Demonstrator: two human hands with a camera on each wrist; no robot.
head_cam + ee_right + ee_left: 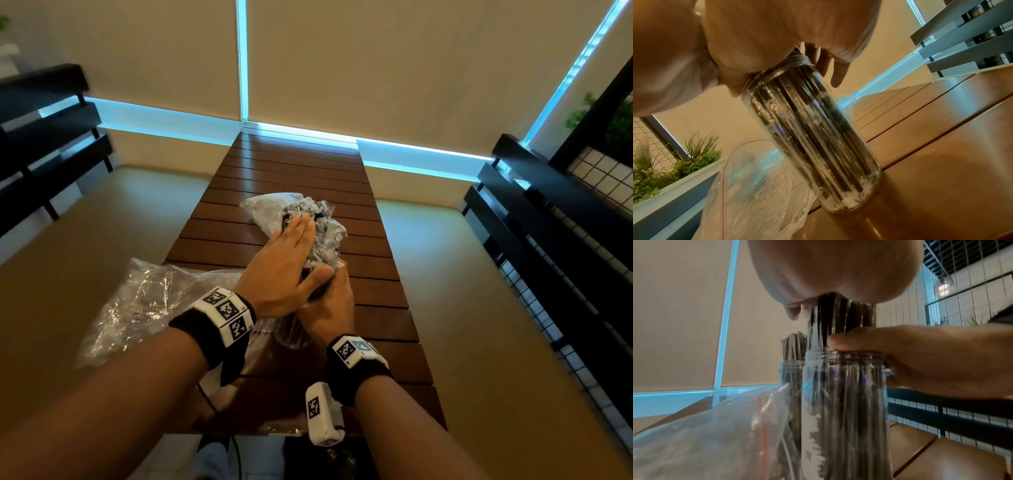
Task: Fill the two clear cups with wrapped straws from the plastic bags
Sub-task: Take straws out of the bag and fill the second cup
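Note:
A tall clear cup packed with dark wrapped straws stands on the slatted wooden table; it also shows in the right wrist view. My left hand lies flat, fingers straight, with its palm pressing on the straw tops. My right hand curls round the cup's threaded neck, its thumb across the straws just above the rim. A second clear cup with straws stands just behind, mostly hidden in the head view.
A crumpled clear plastic bag lies at the table's near left, beside the cup. Another clear bag lies beyond my hands. Dark slatted benches flank the table; a planter stands off to the side.

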